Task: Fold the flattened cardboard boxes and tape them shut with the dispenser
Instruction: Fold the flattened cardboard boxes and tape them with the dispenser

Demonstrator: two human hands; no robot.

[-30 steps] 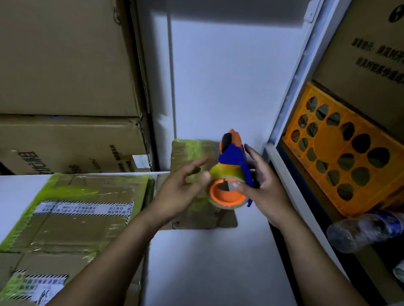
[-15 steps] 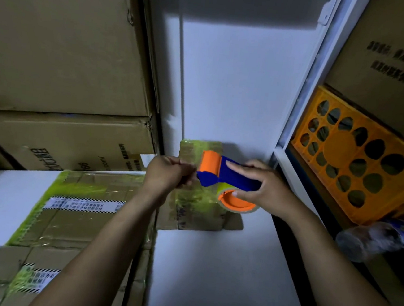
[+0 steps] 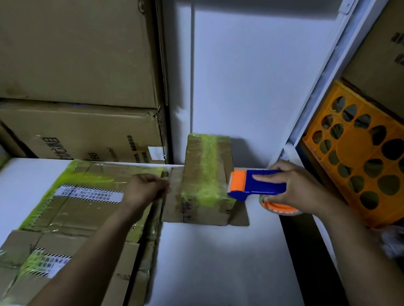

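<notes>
**Hands either side of the small box, dispenser at its right edge**

The right hand (image 3: 299,187) grips the blue-and-orange tape dispenser (image 3: 257,184), fingers laid along the top of its body and the orange roll (image 3: 280,207) hanging below the palm. The left hand (image 3: 147,189) is clenched in a tight pinch. I judge that it holds the tape end, though the clear strip is too faint to make out.

Between the two hands stands the small box (image 3: 206,178), folded up and already banded with yellow-green tape. It rests on the white table (image 3: 210,264) with its far end near the back panel. Its long axis runs away from the person, so the line from hand to hand crosses it squarely. The dispenser's orange head sits just at the box's right top edge; the left hand is just beside the loose flap on the box's left. The right hand is the nearer of the two.

The next move likely calls for laying the strip down across the top, which turns on keeping that crossing square.

Room is tight on three sides: the panel behind, a white upright (image 3: 326,78) close behind the right hand, and the table's right edge beneath the roll. On the left lies the stack of flattened boxes (image 3: 80,205), under the left wrist. Bare table toward the person gives the only free run. Beyond stand large cartons (image 3: 71,41) and an orange crate (image 3: 367,164).
</notes>
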